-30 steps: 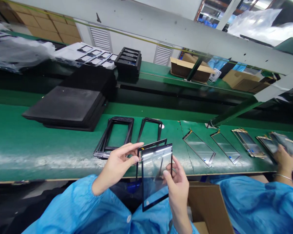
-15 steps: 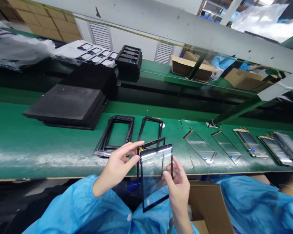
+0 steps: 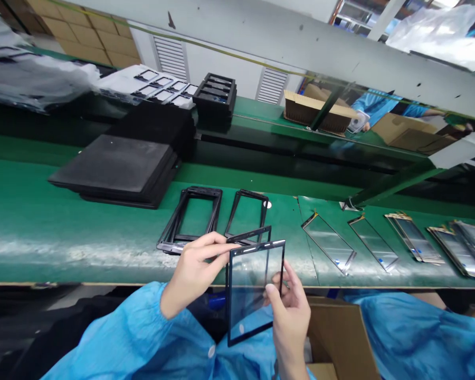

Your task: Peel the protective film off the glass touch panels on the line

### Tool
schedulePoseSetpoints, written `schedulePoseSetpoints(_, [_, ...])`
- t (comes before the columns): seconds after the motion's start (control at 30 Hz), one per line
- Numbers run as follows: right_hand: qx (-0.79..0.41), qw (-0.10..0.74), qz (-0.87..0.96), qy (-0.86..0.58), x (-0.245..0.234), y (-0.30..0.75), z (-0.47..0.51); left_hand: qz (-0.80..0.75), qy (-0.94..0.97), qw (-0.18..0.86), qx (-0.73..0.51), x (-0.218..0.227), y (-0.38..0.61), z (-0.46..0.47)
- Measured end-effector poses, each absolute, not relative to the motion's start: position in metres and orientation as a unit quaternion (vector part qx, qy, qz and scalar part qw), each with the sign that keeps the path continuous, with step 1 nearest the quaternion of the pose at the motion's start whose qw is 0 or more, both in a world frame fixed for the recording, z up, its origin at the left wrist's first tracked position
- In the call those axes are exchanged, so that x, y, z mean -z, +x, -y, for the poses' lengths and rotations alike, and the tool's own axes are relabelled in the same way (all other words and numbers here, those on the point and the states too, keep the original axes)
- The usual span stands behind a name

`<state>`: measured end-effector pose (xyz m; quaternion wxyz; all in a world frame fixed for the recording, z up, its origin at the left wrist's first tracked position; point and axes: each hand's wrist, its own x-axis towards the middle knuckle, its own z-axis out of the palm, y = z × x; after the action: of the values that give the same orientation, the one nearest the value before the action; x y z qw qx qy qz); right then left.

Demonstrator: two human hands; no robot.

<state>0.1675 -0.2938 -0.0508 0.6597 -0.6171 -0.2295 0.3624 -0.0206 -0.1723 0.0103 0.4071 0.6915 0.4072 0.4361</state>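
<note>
My right hand (image 3: 291, 311) grips a clear glass touch panel (image 3: 247, 293) with a black border by its right edge, thumb on the front and fingers behind. Close behind the panel is a thin black frame (image 3: 257, 232), its top bar showing above. My left hand (image 3: 201, 264) pinches at the upper left corner, where frame and panel come together; its fingertips are partly hidden. Both pieces are held upright and slightly tilted in front of my blue sleeves. On the bench beyond lie a stack of black frames (image 3: 178, 208) and a smaller group of frames (image 3: 237, 211).
A pile of black foam sheets (image 3: 114, 163) lies at left. Glass panels with orange tabs (image 3: 328, 240) and further stacks (image 3: 414, 237) line the bench at right. An open carton (image 3: 336, 332) stands below the edge, beside a blue-sleeved co-worker (image 3: 419, 332).
The panel's top has shifted slightly right and down. My left fingers have closed in on the corner, and the orange tab there is now hidden. The co-worker's hand has moved mostly out of view.
</note>
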Motion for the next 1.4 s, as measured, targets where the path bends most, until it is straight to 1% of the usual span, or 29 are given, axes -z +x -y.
schedulePoseSetpoints(0.13, [-0.346, 0.661, 0.250, -0.616, 0.053, 0.171, 0.297, -0.396, 0.605, 0.549, -0.419, -0.012, -0.026, 0.169])
schedulePoseSetpoints(0.27, [-0.334, 0.660, 0.244, -0.627, 0.057, 0.176, 0.300, -0.424, 0.544, 0.585, -0.426, -0.013, -0.026, 0.168])
schedulePoseSetpoints(0.67, [-0.391, 0.654, 0.221, -0.609, 0.055, 0.172, 0.295, -0.393, 0.536, 0.587, -0.463, -0.016, -0.018, 0.175])
schedulePoseSetpoints(0.87, [-0.422, 0.673, 0.194, -0.575, 0.052, 0.169, 0.293, -0.401, 0.533, 0.568, -0.482, -0.015, -0.017, 0.177])
schedulePoseSetpoints(1.4, [-0.433, 0.666, 0.193, -0.576, 0.051, 0.168, 0.292, -0.398, 0.517, 0.572, -0.498, -0.014, -0.015, 0.177])
